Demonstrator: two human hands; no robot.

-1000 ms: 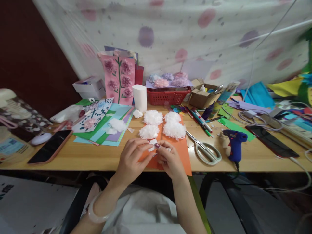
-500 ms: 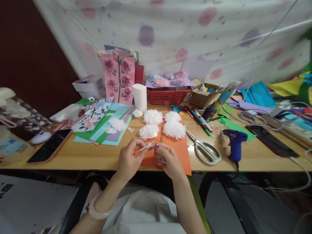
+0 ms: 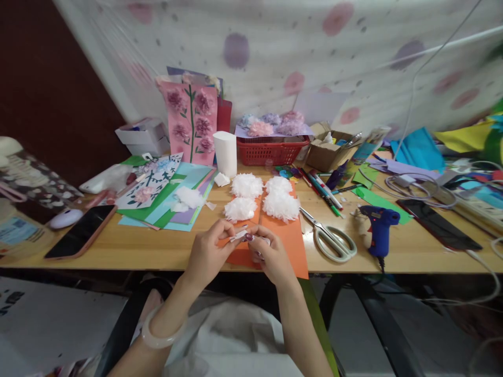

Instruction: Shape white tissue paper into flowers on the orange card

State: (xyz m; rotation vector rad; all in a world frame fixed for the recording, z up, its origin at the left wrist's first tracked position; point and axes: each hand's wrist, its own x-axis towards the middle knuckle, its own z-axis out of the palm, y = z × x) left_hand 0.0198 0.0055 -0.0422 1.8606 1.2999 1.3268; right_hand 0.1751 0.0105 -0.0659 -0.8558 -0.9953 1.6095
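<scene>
The left hand (image 3: 207,254) and right hand (image 3: 272,255) together pinch a white paper piece (image 3: 238,235). Orange cardstock (image 3: 295,251) lies below them.

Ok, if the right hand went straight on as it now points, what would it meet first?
Likely the left hand, just ahead, pinching the small white paper piece; beyond, perhaps the near-left white puff, though depth is unclear.
</scene>
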